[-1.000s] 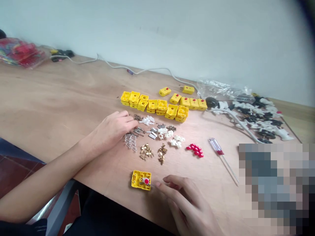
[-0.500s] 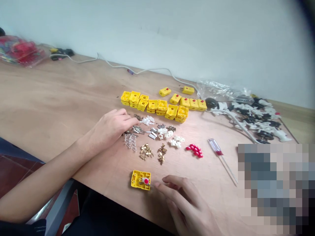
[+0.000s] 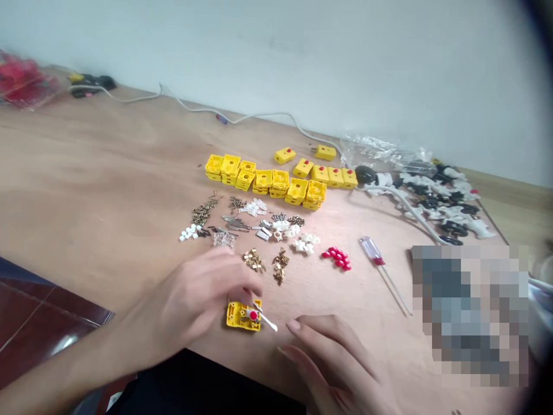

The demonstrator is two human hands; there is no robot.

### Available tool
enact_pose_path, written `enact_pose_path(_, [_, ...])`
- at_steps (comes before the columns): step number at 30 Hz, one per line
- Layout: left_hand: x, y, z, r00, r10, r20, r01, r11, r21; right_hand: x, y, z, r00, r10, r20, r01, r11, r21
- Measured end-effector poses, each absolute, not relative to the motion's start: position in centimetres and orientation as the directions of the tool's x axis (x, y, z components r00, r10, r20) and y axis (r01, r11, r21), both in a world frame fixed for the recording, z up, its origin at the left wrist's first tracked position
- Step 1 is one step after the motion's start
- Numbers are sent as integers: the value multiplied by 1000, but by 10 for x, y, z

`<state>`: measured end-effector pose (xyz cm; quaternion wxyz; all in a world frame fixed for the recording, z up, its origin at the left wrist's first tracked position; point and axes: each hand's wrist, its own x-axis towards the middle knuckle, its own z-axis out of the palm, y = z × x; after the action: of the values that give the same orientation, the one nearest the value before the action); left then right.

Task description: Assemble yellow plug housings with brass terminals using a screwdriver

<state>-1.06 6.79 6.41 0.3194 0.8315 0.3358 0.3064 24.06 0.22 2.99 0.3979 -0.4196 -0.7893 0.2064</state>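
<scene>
My left hand (image 3: 211,294) pinches a slim silver metal plug pin (image 3: 268,323) over a yellow plug housing half (image 3: 233,316). The housing lies open side up on the table near the front edge. A red button (image 3: 253,315) with a white part around it sits inside the housing; the left fingers hide some of its upper side. Just right of the pin's bright end is my right hand (image 3: 332,357), thumb and forefinger apart and nothing visible between them. Beyond the housing lie brass clips (image 3: 254,260), more brass pieces (image 3: 280,266) and silver metal pins (image 3: 235,223).
Stacked yellow housing halves (image 3: 263,180) stand behind the small parts, with closed yellow plugs (image 3: 319,173) farther right. Red buttons (image 3: 337,258) and a screwdriver (image 3: 380,265) lie to the right. White and black parts (image 3: 449,202) and a cable (image 3: 410,210) fill the far right.
My left hand has come from the small-part piles toward me, over the yellow housing, now with the metal pin in its fingers. The right hand stays beside the housing. The view has shifted slightly.
</scene>
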Motion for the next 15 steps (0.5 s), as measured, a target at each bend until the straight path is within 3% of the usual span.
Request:
enact_pose_path(3, [-2,48,54,571,786,237,237,-434,869,234,1,32,-355,817,454,389,571,-723])
enact_pose_path(8, [6,38,44,592,778,213,125,-349,929,222,2,39,-347,795,498,287,595,-751])
enact_pose_path(12, [2,38,41,527,795,299,150,-433,889,221,7,45,-317,808,496,361,587,-725])
enact_pose_path(15, [-8,38,38,449,821,352,266,-499,825,223,11,42,-331,858,394,463,511,-724])
